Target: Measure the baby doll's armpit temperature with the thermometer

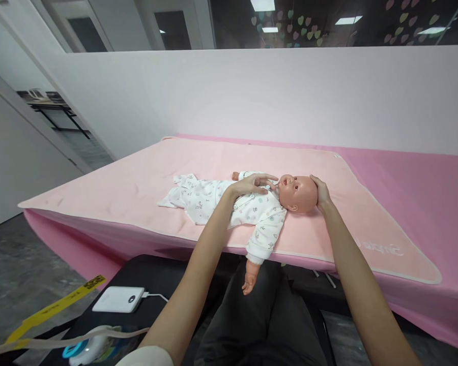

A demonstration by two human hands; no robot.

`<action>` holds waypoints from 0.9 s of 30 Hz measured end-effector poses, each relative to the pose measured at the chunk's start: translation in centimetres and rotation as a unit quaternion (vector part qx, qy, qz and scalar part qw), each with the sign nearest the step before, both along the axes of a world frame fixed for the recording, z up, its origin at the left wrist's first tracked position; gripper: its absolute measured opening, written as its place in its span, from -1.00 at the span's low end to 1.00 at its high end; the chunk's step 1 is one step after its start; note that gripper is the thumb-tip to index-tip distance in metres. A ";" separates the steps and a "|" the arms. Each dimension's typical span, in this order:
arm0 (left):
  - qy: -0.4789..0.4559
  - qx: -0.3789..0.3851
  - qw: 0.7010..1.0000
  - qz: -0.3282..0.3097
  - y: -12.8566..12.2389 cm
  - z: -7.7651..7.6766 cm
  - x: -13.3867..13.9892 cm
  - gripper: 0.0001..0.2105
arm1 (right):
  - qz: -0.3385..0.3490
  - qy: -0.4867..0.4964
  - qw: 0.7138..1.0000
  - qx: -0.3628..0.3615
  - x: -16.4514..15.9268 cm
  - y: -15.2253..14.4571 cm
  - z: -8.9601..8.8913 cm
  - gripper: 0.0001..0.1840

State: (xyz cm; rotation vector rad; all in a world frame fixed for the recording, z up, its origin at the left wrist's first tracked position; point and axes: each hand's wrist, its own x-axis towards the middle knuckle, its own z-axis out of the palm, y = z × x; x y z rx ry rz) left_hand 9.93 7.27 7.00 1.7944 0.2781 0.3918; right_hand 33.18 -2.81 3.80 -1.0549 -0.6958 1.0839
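A baby doll (248, 211) in a white, small-printed outfit lies on its back, its bald head (303, 193) to the right and its legs to the left. One doll arm (251, 277) hangs over the near edge of the table. My left hand (255, 184) lies across the doll's upper chest near the collar, fingers stretched out and a little apart. Around the crown of the head curves my right hand (320, 193), its fingers partly hidden behind it. Beneath the doll spreads a pale peach mat (137, 188).
A pink cloth (427, 198) covers the table under the mat. A white wall (270, 96) stands behind. At lower left, a black seat (156, 269) bears a white power bank (118, 299) with a cable and a bottle (95, 348). A yellow strap (57, 307) lies nearby.
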 end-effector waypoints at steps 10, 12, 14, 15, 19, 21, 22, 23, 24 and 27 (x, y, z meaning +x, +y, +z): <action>-0.115 -0.166 0.948 0.245 1.4 -1.6 0.2 -0.51 | 0.032 0.020 0.998 -0.042 -0.2 -0.4 0.5 -0.57; -0.126 -0.167 0.942 0.262 1.0 -1.6 0.2 -0.49 | 0.036 0.021 0.998 -0.043 -0.4 -0.6 0.6 -0.56; -0.145 -0.165 0.935 0.280 0.7 -1.5 0.1 -0.44 | 0.022 0.012 0.999 -0.039 -0.3 -0.6 0.7 -0.58; -0.156 -0.165 0.930 0.290 0.6 -1.4 0.1 -0.41 | 0.015 0.007 0.999 -0.037 -0.3 -0.6 0.6 -0.60; -0.185 -0.180 0.912 0.320 0.6 -1.5 0.2 -0.38 | 0.004 -0.002 0.999 -0.038 -0.1 -0.4 0.4 -0.61; -0.179 -0.182 0.912 0.321 0.8 -1.6 0.3 -0.44 | 0.000 -0.005 0.999 -0.040 -0.2 -0.4 0.3 -0.62; -0.174 -0.179 0.914 0.319 0.9 -1.7 0.3 -0.49 | 0.001 -0.004 0.999 -0.042 -0.2 -0.4 0.3 -0.61; -0.170 -0.176 0.917 0.316 1.0 -1.8 0.4 -0.55 | 0.003 -0.001 0.999 -0.042 -0.1 -0.4 0.3 -0.62; -0.168 -0.173 0.919 0.313 1.1 -1.9 0.4 -0.60 | -0.001 0.002 0.999 -0.039 0.0 -0.4 0.4 -0.63; -0.169 -0.176 0.920 0.307 1.2 -2.1 0.5 -0.68 | -0.067 0.008 0.998 0.018 0.7 -0.3 0.8 -0.73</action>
